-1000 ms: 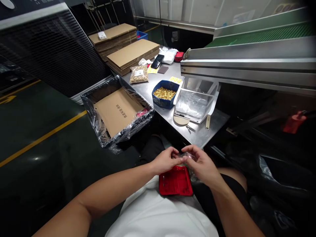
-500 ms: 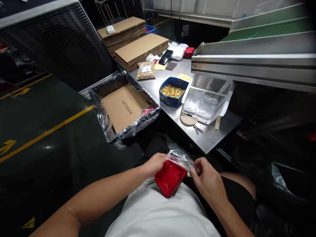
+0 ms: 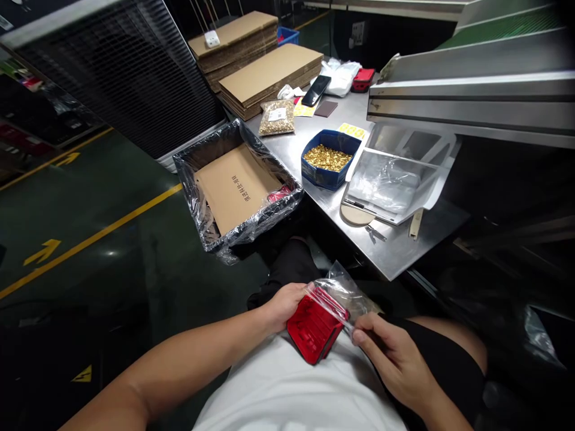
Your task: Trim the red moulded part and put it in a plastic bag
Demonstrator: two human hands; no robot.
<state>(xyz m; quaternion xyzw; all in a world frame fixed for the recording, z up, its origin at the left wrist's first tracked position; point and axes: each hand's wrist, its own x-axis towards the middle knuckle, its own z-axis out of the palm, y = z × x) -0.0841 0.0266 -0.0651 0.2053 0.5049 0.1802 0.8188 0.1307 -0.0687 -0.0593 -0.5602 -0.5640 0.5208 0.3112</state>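
Note:
Close to my lap, my left hand grips the left side of a red plastic case with a dark edge. The case is tilted, its hollow ribbed inside facing me. A clear plastic bag lies over the case's upper end. My right hand pinches the bag's edge between thumb and fingers, just right of the case. Part of the left fingers is hidden behind the case, so I cannot tell whether they also hold the bag.
Ahead is a metal table with a blue bin of small gold pieces, a tray of clear bags and a bag of gold parts. A lined crate holds cardboard. Cardboard stacks and a conveyor stand behind.
The clear bag has come further over the case's upper end, and my right hand has moved down with its edge. The camera view has shifted slightly.

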